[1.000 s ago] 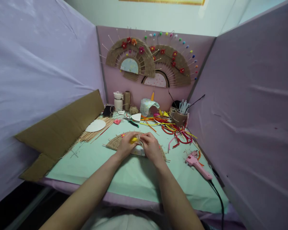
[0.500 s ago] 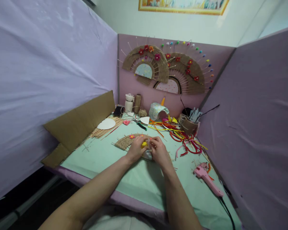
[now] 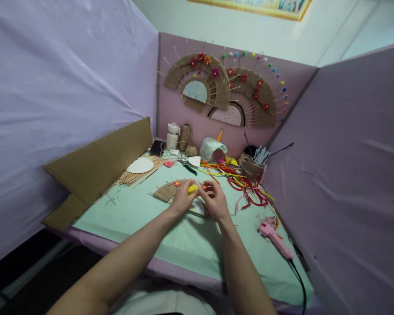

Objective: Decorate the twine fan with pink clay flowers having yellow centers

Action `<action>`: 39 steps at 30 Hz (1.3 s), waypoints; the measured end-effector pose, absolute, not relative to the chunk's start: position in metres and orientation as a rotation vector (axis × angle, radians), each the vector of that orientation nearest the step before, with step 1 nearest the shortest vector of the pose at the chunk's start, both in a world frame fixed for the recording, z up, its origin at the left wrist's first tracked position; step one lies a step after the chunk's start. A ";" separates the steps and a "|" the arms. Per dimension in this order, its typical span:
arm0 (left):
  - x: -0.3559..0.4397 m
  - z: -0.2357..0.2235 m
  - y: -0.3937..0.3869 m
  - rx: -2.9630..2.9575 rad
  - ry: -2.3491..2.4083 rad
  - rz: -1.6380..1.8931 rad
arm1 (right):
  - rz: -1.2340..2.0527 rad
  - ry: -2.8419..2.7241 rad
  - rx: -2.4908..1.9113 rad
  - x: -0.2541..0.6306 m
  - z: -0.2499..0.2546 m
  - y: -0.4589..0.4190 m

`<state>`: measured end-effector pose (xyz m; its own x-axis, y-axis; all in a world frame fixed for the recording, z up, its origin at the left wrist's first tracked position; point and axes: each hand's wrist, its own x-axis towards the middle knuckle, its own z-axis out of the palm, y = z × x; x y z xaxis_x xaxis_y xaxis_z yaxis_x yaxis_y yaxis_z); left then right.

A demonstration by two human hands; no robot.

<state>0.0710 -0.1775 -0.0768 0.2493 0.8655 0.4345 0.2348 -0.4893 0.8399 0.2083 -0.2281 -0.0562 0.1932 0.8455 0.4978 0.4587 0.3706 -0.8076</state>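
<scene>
My left hand (image 3: 181,200) is closed on a small bright yellow piece (image 3: 192,188) whose kind I cannot make out. My right hand (image 3: 216,202) meets it with pinched fingers at a clear, plastic-looking bit (image 3: 198,185) beside the yellow. Beneath both hands lies a twine-wrapped half-ring fan (image 3: 164,191) with thin sticks poking from its edge. A pink flower with a yellow centre (image 3: 177,183) sits on its left part. My hands and wrists cover much of the fan's middle and right.
A pink glue gun (image 3: 276,238) with a black cord lies at right. Behind it are tangled coloured pipe cleaners (image 3: 249,188) and a pot of glue sticks (image 3: 255,168). Pliers (image 3: 190,169), a white oval (image 3: 140,165) on thin sticks and folded cardboard (image 3: 101,159) are left and back.
The view has shifted slightly. Both hands have risen a little off the fan with the yellow piece, and more of the fan's pale inner part shows below them.
</scene>
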 end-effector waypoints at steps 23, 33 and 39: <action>0.059 -0.062 -0.175 1.436 0.719 1.069 | 0.489 -1.545 -1.286 0.221 -0.056 -0.230; 0.073 -0.071 -0.198 1.395 0.845 1.309 | 0.540 -1.531 -1.267 0.217 -0.057 -0.230; 0.069 -0.067 -0.203 1.460 0.864 1.353 | 0.469 -1.567 -1.234 0.215 -0.051 -0.234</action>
<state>0.0692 -0.2025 -0.0674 0.1442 0.9339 0.3272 -0.0965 -0.3158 0.9439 0.2149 -0.2343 -0.0514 0.0693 0.8757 0.4778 0.4690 0.3941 -0.7904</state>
